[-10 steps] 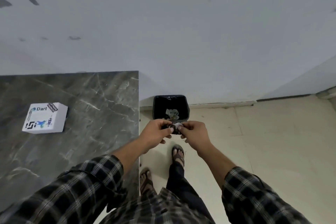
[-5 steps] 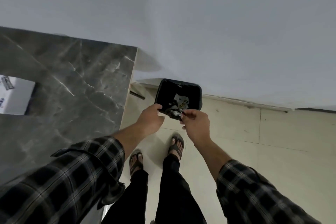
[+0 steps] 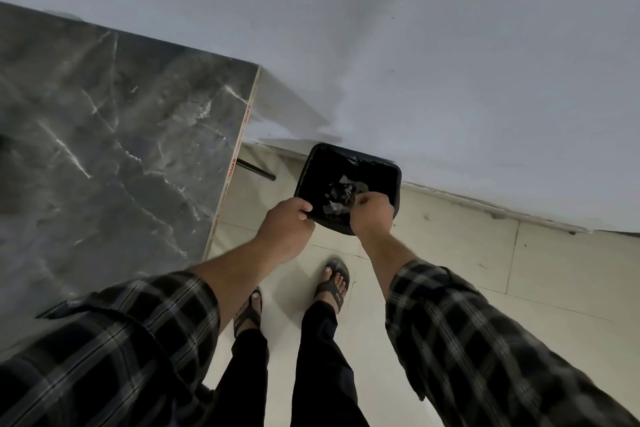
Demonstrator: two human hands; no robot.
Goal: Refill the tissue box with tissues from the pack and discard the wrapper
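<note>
At far left, marble desk (image 3: 114, 149); no tissue box in view. Left hand (image 3: 285, 229) hangs curled at the bin (image 3: 311, 166) rim, apparently empty. Right hand (image 3: 372, 215) pinches crumpled wrapper (image 3: 341, 196) above the opening. Advice: centre it over the bin, release low so it cannot drift out.

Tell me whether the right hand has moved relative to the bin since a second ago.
Yes. The right hand has moved forward: earlier it sat at the black bin's near rim, now it is over the opening.
</note>
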